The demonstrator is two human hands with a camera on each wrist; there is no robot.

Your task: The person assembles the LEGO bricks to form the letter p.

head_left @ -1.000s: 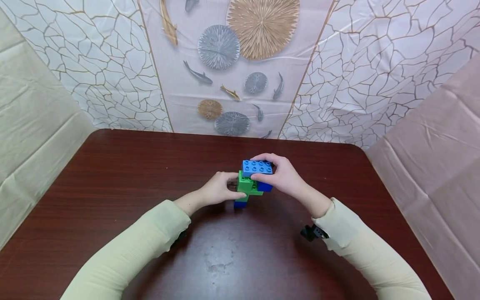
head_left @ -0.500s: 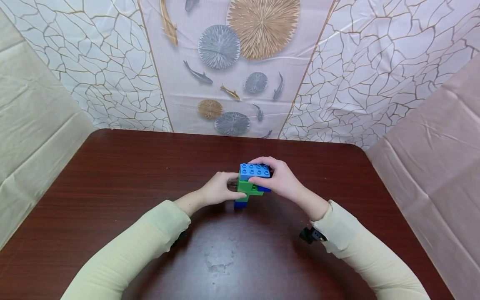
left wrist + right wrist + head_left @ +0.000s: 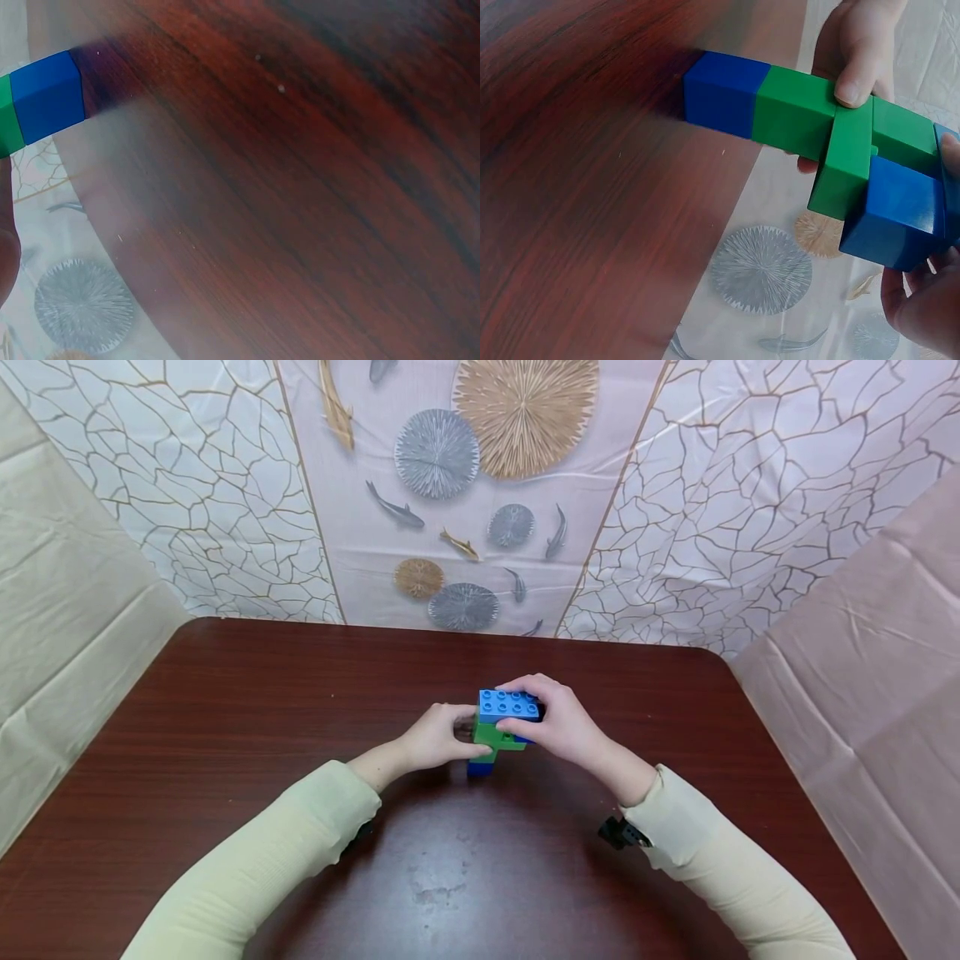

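A small tower of toy building bricks stands on the table in the head view, with a blue brick (image 3: pixel 480 769) at its foot and green bricks (image 3: pixel 490 732) above. My left hand (image 3: pixel 435 739) pinches the green part from the left, thumb in front. At the top lies a light blue eight-stud brick (image 3: pixel 508 704), which my right hand (image 3: pixel 566 727) grips from the right. In the right wrist view, a darker blue brick (image 3: pixel 900 206) sits under it, beside the upper green brick (image 3: pixel 904 131). The left wrist view catches only the bottom blue brick (image 3: pixel 49 97) and a sliver of green.
The dark wooden table (image 3: pixel 300 693) extends around the tower. Patterned cloth (image 3: pixel 465 527) hangs behind it, and plain pale cloth (image 3: pixel 862 693) borders the right side. A black wrist device (image 3: pixel 624 832) shows under the right sleeve.
My right hand has brought the light blue brick slightly left and down onto the top of the tower, covering the upper green studs. My left hand stays in place.
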